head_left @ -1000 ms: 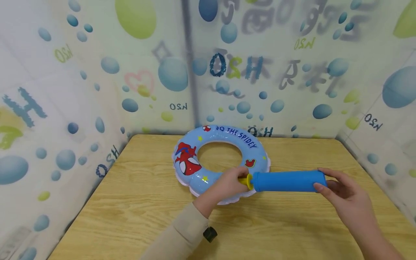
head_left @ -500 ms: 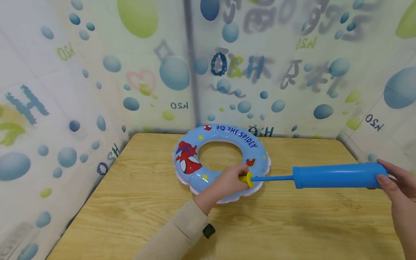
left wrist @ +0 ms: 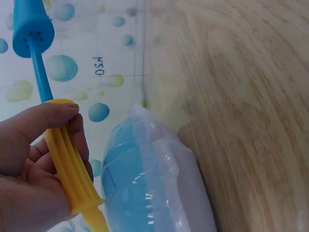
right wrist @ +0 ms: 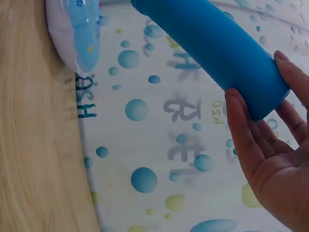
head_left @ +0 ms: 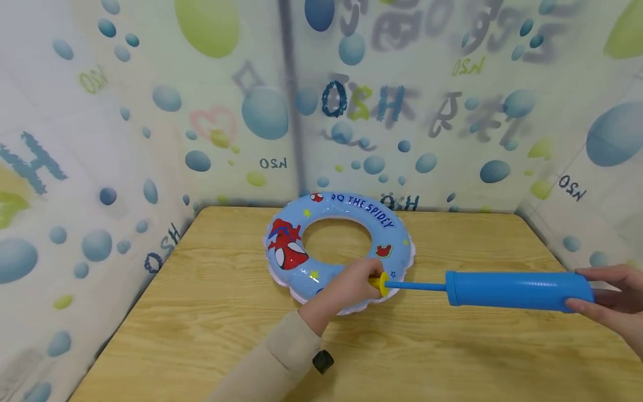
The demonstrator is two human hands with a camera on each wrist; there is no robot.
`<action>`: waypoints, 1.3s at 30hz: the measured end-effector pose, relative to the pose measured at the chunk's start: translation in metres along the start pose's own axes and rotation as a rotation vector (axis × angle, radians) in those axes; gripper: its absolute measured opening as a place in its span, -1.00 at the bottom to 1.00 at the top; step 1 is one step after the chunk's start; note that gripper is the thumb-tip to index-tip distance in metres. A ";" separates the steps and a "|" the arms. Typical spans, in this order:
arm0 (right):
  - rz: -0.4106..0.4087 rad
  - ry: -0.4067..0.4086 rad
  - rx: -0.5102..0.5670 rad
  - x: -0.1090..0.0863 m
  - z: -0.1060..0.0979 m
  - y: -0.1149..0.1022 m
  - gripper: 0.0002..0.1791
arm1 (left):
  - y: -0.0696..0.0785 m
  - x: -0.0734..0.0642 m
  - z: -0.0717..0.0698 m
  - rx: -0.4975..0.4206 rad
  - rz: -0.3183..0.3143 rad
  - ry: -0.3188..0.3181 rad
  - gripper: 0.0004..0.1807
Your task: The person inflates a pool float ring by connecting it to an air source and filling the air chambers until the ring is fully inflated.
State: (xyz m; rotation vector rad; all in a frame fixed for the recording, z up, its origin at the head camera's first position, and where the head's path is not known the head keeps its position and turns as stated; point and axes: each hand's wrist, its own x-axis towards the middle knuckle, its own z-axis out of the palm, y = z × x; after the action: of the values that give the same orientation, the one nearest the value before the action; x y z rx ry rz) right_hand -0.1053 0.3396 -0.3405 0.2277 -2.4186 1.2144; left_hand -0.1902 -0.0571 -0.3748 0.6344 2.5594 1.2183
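A blue hand pump is stretched lengthwise between my two hands, its thin blue rod drawn out of the barrel. My left hand grips the yellow handle, the fingers wrapped round its ribbed shaft in the left wrist view. Over at the far end of the barrel, my right hand holds it between thumb and fingertips, as the right wrist view also shows. Behind and under the left hand lies an inflated light blue swim ring with a red cartoon figure and lettering; that hand hides part of its near side.
The ring rests on a wooden table. Around the table's back and sides stand walls covered with blue and green bubble prints. A small black object sits at the left sleeve cuff.
My right hand has moved right with the barrel, drawing the rod out of it, then come slightly back left and lower. The left hand stays at the handle over the ring.
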 end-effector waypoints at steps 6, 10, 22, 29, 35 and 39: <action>0.116 -0.076 0.068 -0.001 0.030 -0.027 -0.54 | -0.003 -0.002 0.001 -0.004 0.007 0.000 -0.77; 0.175 -0.162 0.104 0.003 0.046 -0.031 -0.60 | -0.006 -0.002 0.003 -0.004 0.000 0.005 -0.77; 0.258 -0.268 0.179 0.004 0.087 -0.046 -0.61 | -0.004 -0.002 0.006 -0.006 -0.025 0.003 -0.78; 0.235 -0.154 0.146 0.000 0.081 -0.046 -0.60 | -0.006 0.000 0.006 0.003 0.005 -0.005 -0.79; 0.173 0.049 0.222 -0.008 0.057 -0.033 -0.56 | -0.001 0.002 0.006 0.038 -0.029 -0.003 -0.78; 0.145 0.144 0.128 -0.012 0.039 -0.016 -0.54 | 0.001 0.002 0.005 0.053 -0.037 -0.010 -0.77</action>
State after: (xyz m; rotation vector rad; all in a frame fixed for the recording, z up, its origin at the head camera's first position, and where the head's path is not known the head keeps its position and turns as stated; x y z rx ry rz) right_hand -0.1010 0.2985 -0.3546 0.0010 -2.2684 1.4012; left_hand -0.1894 -0.0524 -0.3777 0.6001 2.5909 1.1370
